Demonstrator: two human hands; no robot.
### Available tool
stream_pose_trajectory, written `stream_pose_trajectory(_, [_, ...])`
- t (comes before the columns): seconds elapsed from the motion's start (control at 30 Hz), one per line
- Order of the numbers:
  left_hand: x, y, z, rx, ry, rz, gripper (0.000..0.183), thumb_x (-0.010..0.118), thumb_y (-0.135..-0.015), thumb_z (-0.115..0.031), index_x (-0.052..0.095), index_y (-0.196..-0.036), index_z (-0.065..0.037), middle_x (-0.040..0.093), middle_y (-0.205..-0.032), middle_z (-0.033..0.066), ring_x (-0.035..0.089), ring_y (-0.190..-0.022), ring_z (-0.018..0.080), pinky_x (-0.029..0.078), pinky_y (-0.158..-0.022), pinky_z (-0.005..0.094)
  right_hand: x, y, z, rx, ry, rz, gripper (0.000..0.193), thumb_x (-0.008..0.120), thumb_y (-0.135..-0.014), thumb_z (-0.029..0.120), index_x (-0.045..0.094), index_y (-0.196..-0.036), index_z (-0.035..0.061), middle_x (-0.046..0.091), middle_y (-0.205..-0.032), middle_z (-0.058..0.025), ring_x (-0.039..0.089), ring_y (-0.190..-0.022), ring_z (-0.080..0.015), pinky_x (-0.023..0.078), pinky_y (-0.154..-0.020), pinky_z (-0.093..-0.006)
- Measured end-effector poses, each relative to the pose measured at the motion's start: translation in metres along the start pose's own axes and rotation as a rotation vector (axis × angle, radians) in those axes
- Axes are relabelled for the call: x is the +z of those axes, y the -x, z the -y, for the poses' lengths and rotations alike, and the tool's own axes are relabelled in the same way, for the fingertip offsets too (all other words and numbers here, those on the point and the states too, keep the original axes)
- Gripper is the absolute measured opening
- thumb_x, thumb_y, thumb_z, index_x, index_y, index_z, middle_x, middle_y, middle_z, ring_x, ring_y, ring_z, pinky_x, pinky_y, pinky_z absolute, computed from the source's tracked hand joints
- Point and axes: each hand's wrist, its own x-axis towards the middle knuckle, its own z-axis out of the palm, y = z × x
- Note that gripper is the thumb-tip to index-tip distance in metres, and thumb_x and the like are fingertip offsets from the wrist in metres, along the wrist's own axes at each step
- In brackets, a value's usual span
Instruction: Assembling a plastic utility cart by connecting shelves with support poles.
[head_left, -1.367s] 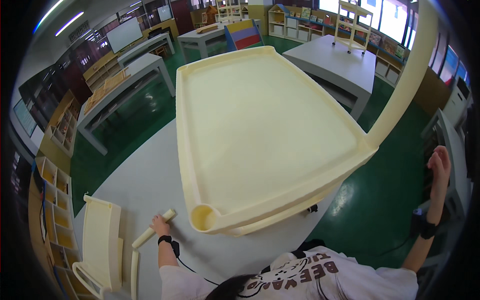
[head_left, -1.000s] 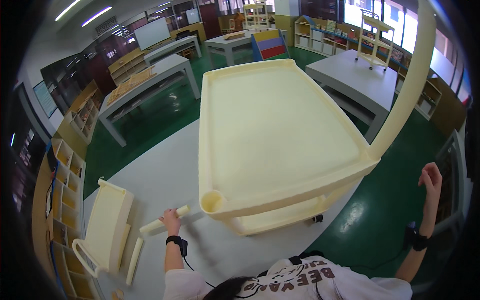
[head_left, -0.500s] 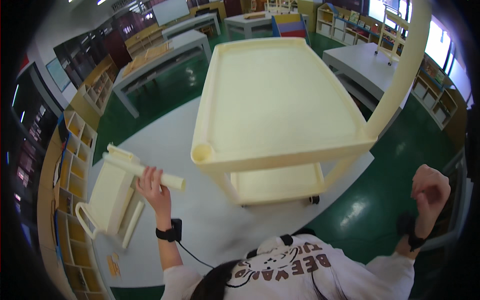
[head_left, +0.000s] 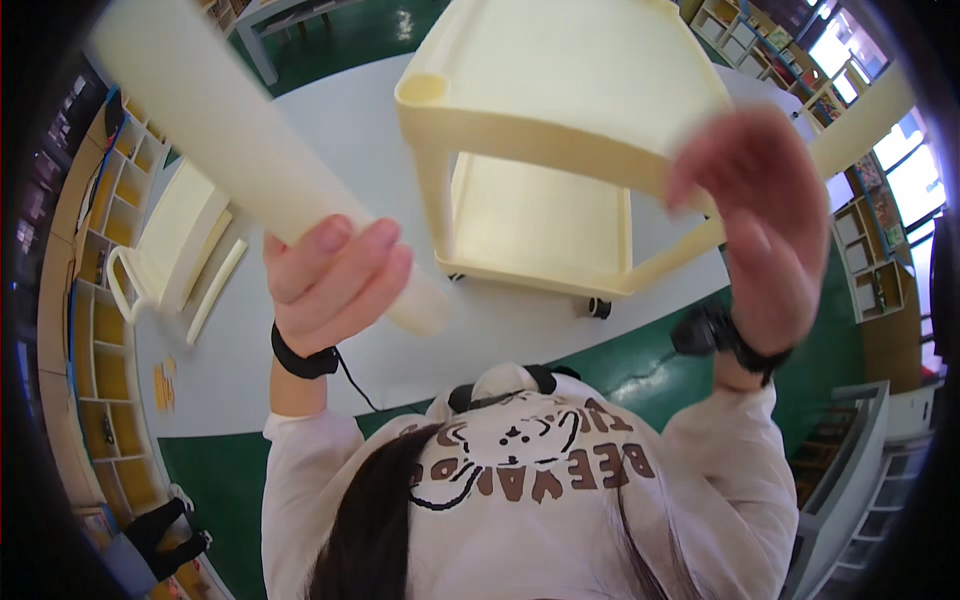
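Observation:
My left hand [head_left: 335,285] is closed round a thick cream tube [head_left: 215,130], which slants up to the far left. My right hand [head_left: 765,225] is raised in front of the cream cart's right front corner, somewhat blurred. Its fingers are loosely bent with the thumb apart, and nothing shows in them. The cream cart [head_left: 560,130] stands on the table with an upper tray, a lower tray [head_left: 540,215] and black casters [head_left: 598,308]. A round socket [head_left: 424,90] opens at its left front corner. Another cream pole [head_left: 865,125] rises at the right corner, partly behind my right hand.
The light grey table [head_left: 330,400] carries cream parts [head_left: 175,240] at the left, a loose thin tube [head_left: 217,290] and small wooden pieces [head_left: 164,385]. Shelves [head_left: 125,400] line the left side. Another person's dark-clothed legs [head_left: 160,535] appear at lower left.
My left hand has lifted the tube up and closer to me. My right hand has moved left and up to the cart's corner. The view has tilted downward.

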Motion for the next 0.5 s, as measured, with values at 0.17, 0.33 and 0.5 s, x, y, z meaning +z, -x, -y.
stream_pose_trajectory(0.17, [0.009, -0.015, -0.008, 0.157, 0.188, 0.018, 0.017, 0.061, -0.061, 0.001, 0.059, -0.074, -0.009, 0.058, -0.091, -0.0003, 0.052, -0.092, 0.0093, 0.046, -0.074, 0.0337, 0.019, -0.054, -0.008, -0.104, 0.044, 0.187, 0.052, 0.056, -0.073, 0.029, 0.039, -0.112, -0.0011, 0.05, -0.104, -0.0152, 0.05, -0.094, -0.0231, 0.038, -0.08, -0.0314])
stream_pose_trajectory(0.33, [0.022, -0.022, -0.027, 0.157, 0.387, 0.087, 0.013, 0.057, -0.066, -0.002, 0.058, -0.077, -0.008, 0.057, -0.095, -0.0001, 0.051, -0.094, 0.0092, 0.047, -0.079, 0.035, 0.003, -0.071, 0.005, -0.093, 0.165, 0.239, 0.051, 0.056, -0.073, 0.029, 0.039, -0.111, -0.001, 0.05, -0.103, -0.015, 0.05, -0.093, -0.0229, 0.038, -0.079, -0.0314])
stream_pose_trajectory(0.5, [0.05, -0.018, -0.029, 0.284, 0.117, 0.003, 0.036, 0.054, -0.064, 0.004, 0.05, -0.097, -0.011, 0.048, -0.106, -0.0032, 0.047, -0.097, 0.0108, 0.046, -0.084, 0.0369, -0.02, -0.075, 0.016, -0.166, 0.236, 0.09, 0.05, 0.056, -0.073, 0.028, 0.04, -0.11, -0.0009, 0.05, -0.102, -0.0148, 0.05, -0.092, -0.0228, 0.038, -0.078, -0.0313])
